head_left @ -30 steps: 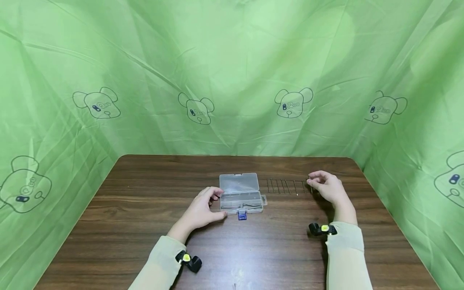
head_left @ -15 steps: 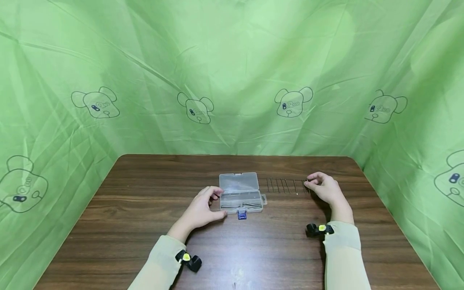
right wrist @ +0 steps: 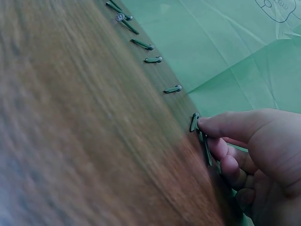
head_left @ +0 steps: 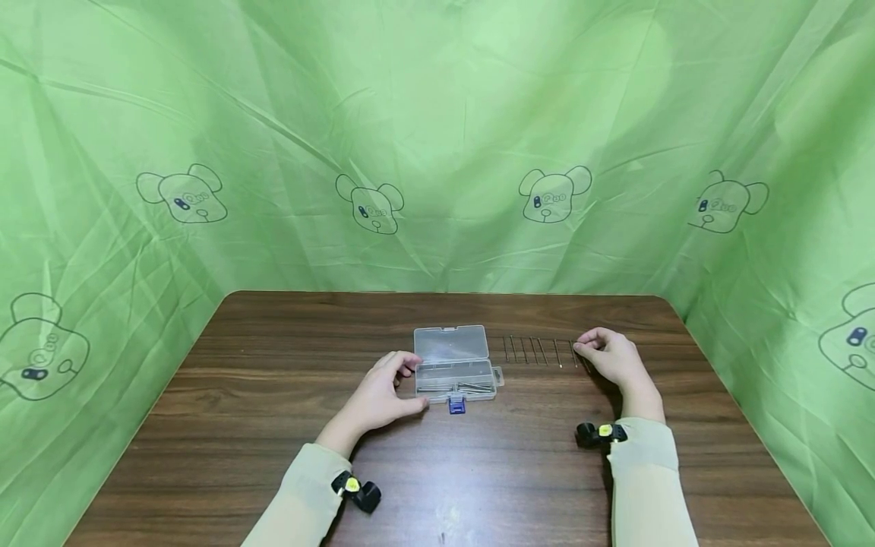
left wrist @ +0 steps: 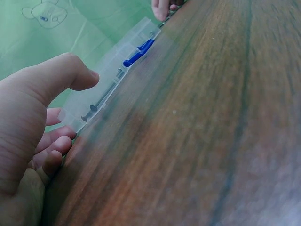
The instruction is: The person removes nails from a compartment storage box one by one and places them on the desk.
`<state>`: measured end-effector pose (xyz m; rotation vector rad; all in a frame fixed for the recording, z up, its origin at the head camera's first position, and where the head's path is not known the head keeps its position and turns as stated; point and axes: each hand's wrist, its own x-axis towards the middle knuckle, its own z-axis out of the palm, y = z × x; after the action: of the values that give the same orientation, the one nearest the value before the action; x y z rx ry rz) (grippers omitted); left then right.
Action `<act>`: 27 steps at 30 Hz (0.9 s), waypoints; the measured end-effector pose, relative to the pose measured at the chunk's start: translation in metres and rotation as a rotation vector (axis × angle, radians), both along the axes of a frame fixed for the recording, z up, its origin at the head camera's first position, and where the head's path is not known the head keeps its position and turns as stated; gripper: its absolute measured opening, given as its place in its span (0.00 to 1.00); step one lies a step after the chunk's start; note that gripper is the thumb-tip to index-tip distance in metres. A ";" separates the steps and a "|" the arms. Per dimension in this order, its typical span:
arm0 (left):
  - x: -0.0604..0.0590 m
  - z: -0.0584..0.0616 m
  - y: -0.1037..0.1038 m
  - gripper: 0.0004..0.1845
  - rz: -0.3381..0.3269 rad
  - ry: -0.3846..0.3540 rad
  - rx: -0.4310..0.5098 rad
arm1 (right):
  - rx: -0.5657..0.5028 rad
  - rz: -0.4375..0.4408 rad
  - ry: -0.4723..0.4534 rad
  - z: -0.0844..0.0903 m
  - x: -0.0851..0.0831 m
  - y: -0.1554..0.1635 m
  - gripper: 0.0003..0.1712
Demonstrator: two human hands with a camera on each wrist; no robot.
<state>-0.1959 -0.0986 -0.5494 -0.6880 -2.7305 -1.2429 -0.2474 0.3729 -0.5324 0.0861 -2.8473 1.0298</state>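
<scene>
My left hand (head_left: 380,395) holds the left end of an open clear plastic box (head_left: 454,371), thumb at its front corner and index finger near the hinge. Several long nails (left wrist: 106,89) lie inside the box, seen through its front wall. My right hand (head_left: 613,357) is at the right end of a row of nails on the table. In the right wrist view its thumb and fingers pinch a dark nail (right wrist: 205,149), partly hidden by the fingertips, close beside another nail (right wrist: 193,123).
The other nails (head_left: 525,351) lie spaced apart between the box and my right hand. The box's lid (head_left: 451,344) is folded back, and its blue latch (head_left: 456,405) hangs at the front. A green curtain (head_left: 437,251) stands behind the wooden table (head_left: 307,327).
My right hand has shifted slightly left with its nail, closer to the row's end. The left hand and the box have stayed still.
</scene>
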 end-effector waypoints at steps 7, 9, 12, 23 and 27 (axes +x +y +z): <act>-0.001 -0.001 0.001 0.35 -0.004 0.016 0.000 | 0.004 -0.036 0.001 -0.003 -0.002 0.000 0.13; -0.001 -0.001 0.001 0.35 -0.005 0.014 0.002 | 0.006 -0.049 0.002 -0.004 -0.003 0.000 0.14; -0.001 -0.001 0.001 0.36 -0.004 0.011 0.000 | 0.009 -0.064 0.007 -0.007 -0.004 0.001 0.14; 0.000 -0.002 0.001 0.36 -0.002 0.011 0.003 | 0.014 -0.084 0.019 -0.011 -0.007 0.001 0.14; 0.000 -0.003 0.000 0.36 -0.002 0.010 0.003 | 0.009 -0.089 0.027 -0.008 -0.006 0.000 0.15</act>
<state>-0.1961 -0.0982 -0.5523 -0.6943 -2.7197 -1.2403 -0.2529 0.3729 -0.5406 -0.0253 -2.8036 0.9909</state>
